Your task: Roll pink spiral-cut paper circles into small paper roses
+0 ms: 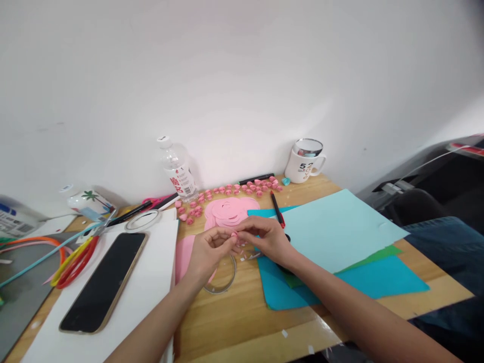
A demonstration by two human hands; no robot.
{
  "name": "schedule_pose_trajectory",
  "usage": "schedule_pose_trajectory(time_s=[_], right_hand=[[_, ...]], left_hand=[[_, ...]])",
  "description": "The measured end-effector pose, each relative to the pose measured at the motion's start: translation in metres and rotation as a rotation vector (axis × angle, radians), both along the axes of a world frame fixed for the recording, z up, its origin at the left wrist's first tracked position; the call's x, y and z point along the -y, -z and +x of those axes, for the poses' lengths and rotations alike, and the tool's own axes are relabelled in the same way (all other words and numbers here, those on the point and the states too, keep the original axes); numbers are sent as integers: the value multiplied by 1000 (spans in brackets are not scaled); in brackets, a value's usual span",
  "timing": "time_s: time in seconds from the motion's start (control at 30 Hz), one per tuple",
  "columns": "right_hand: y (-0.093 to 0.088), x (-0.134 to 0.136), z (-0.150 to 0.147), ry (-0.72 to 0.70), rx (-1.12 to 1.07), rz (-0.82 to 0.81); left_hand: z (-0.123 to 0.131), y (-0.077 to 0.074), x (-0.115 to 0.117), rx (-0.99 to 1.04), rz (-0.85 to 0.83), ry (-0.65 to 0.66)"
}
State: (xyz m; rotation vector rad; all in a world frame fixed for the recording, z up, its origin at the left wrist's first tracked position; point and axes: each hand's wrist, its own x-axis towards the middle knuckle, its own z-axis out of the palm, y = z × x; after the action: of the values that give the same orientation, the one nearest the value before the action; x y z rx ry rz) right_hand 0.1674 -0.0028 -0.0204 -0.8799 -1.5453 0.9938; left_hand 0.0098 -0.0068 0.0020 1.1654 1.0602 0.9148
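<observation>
Near the middle of the wooden table (234, 322), my left hand (212, 248) and my right hand (266, 236) meet fingertip to fingertip. Between them they pinch a small pink paper roll (234, 235). Behind my hands lies a stack of pink paper pieces with curved cuts (227, 209). Many small pink rolls (229, 190) stand in rows beyond it, near the wall. Just below my left hand is a tape ring (223, 290), partly covered. Small paper scraps (244, 256) and scissors partly hidden by my right hand are beside the fingers.
Light blue paper (340, 227) overlaps blue sheets (393, 277) on the right. A phone (104, 282) rests on white paper at left, beside red and yellow scissors (77, 262). A bottle (177, 171), a white mug (304, 164) and a red-black pen (277, 209) are further back.
</observation>
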Motion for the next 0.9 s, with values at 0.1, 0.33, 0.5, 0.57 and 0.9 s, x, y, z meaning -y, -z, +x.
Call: schedule_pose_trajectory(time_s=[0.1, 0.33, 0.5, 0.57, 0.9], right_hand=[[1, 1, -1, 5, -29, -54], [-4, 1, 0, -11, -6, -47], [-4, 1, 0, -34, 12, -59], [-3, 1, 0, -42, 6, -70], [1, 1, -1, 10, 156, 34]], left_hand=[[0, 2, -1, -23, 11, -17], [0, 1, -1, -21, 14, -38], [1, -1, 0, -32, 5, -47], [1, -1, -1, -44, 13, -44], [0, 1, -1, -43, -1, -25]])
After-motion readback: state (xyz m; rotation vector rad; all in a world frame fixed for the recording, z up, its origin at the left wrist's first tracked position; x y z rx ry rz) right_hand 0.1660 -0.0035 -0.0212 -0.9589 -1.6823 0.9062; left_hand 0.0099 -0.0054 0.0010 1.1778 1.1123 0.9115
